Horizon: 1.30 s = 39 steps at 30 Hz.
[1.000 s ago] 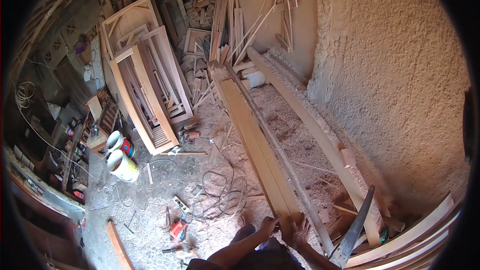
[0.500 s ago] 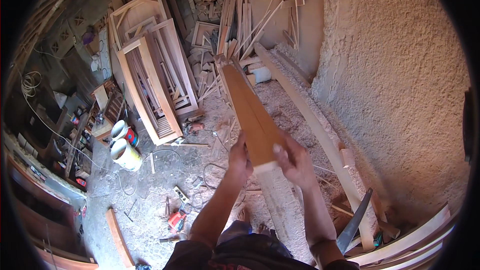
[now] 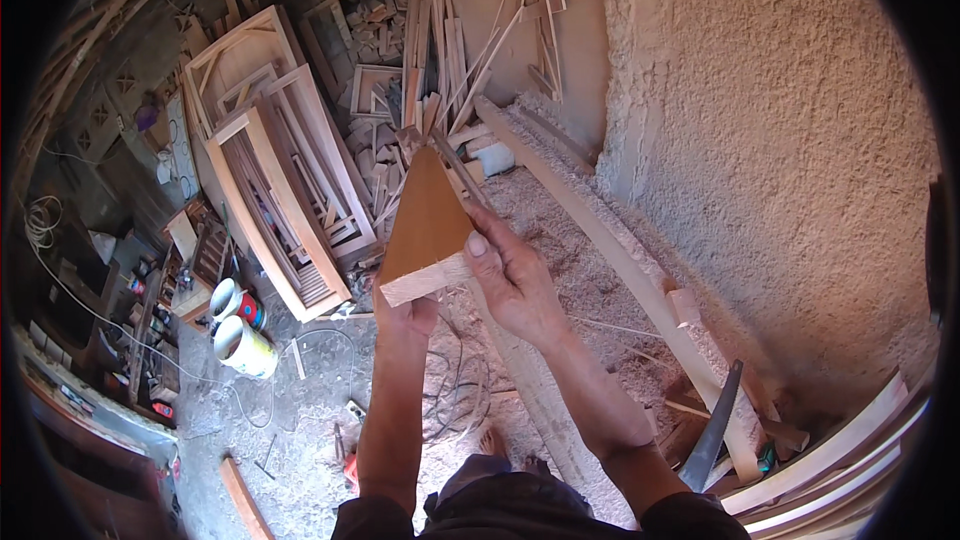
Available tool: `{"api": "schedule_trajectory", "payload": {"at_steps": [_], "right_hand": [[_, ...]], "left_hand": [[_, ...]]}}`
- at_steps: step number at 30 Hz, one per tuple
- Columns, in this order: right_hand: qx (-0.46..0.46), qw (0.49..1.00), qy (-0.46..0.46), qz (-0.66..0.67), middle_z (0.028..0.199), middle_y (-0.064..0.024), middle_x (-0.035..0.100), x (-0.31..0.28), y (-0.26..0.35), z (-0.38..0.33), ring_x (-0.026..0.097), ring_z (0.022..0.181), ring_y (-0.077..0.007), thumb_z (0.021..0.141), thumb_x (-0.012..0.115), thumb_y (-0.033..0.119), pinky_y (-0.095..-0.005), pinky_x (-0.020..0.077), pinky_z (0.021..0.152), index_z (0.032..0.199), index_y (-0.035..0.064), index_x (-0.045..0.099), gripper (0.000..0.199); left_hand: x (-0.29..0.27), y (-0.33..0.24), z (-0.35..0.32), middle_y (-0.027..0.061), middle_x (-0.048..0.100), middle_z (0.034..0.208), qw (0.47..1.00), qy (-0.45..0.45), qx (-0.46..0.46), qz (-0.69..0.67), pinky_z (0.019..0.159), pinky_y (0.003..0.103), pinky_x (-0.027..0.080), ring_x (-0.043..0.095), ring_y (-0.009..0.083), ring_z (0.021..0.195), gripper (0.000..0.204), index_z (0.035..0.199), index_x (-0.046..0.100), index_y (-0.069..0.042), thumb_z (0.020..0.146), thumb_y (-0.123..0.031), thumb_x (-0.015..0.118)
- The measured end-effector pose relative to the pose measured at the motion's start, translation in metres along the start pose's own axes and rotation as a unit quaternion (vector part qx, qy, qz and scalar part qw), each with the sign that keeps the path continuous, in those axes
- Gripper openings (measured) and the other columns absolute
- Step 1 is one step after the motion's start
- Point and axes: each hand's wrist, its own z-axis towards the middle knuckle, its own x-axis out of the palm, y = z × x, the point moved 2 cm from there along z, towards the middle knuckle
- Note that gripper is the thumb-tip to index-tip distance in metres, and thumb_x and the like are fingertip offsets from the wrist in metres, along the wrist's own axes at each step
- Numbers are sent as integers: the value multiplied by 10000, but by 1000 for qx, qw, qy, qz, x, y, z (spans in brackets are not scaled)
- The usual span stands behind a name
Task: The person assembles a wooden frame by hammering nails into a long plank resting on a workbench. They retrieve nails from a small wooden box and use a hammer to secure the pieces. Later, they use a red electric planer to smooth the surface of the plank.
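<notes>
A long brown wooden board (image 3: 430,225) is held up in front of me, its pale sawn end toward me and its far end narrowing away. My left hand (image 3: 407,316) is closed under the board's near left corner, its fingers partly hidden by the wood. On the other side, my right hand (image 3: 515,278) grips the right edge, with the thumb against the end corner. Below the board runs a long, dusty wooden beam (image 3: 530,395), slanting away from my feet.
Wooden frames (image 3: 275,170) lean at the back left, beside piled offcuts. White buckets (image 3: 245,348) and cables lie on the shaving-strewn floor. At right, a handsaw (image 3: 712,430) rests by a long plank (image 3: 590,215) along the rough wall (image 3: 760,140).
The board's near end has risen and swung left, now showing more of its sawn end face. Both hands moved left with it, still gripping. The whole view has shifted slightly.
</notes>
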Motion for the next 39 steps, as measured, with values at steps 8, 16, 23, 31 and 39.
{"api": "schedule_trajectory", "payload": {"at_steps": [8, 16, 23, 31, 39], "right_hand": [[23, 1000, 1, 15, 1114, -273, 658, -7, 9, 7, 670, 1069, -335, 1014, 510, 410, -387, 506, 903, 1380, 9, 485, 543], [5, 1000, -4, -18, 1098, -268, 664, -24, -17, -3, 700, 960, -290, 1014, 506, 339, -349, 524, 815, 1403, 17, 467, 506], [65, 983, 104, -134, 1201, -207, 626, -48, -155, -178, 617, 1111, -288, 938, 622, 168, -386, 505, 900, 1411, 23, 465, 519], [209, 949, 16, -234, 1213, -198, 633, -59, -238, -318, 606, 1124, -377, 899, 583, 71, -432, 500, 943, 1276, 77, 593, 377], [291, 926, -7, -241, 1145, -213, 665, -45, -277, -304, 647, 1032, -371, 966, 527, 111, -433, 515, 887, 1285, 44, 594, 333]], "left_hand": [[18, -2, 2, 105, 673, 1167, 1000, 6, 2, 13, 909, 361, 561, 667, 223, 1058, 324, 1228, 591, -22, 983, -232, 564], [35, 11, -5, 125, 658, 1188, 992, 51, -105, -56, 942, 402, 533, 648, 255, 1088, 439, 1263, 575, -24, 1007, -376, 521], [-143, 181, -79, 109, 666, 1071, 918, -90, -198, 330, 826, 375, 536, 646, 236, 975, 397, 1210, 591, -25, 1014, -359, 501], [-237, 310, -186, 246, 659, 989, 823, -226, -165, 495, 819, 477, 474, 621, 383, 882, 544, 1207, 616, -47, 1009, -496, 381], [-210, 287, -150, 245, 662, 965, 751, -196, -143, 614, 831, 512, 422, 564, 437, 882, 540, 1212, 620, -80, 1004, -513, 373]]}}
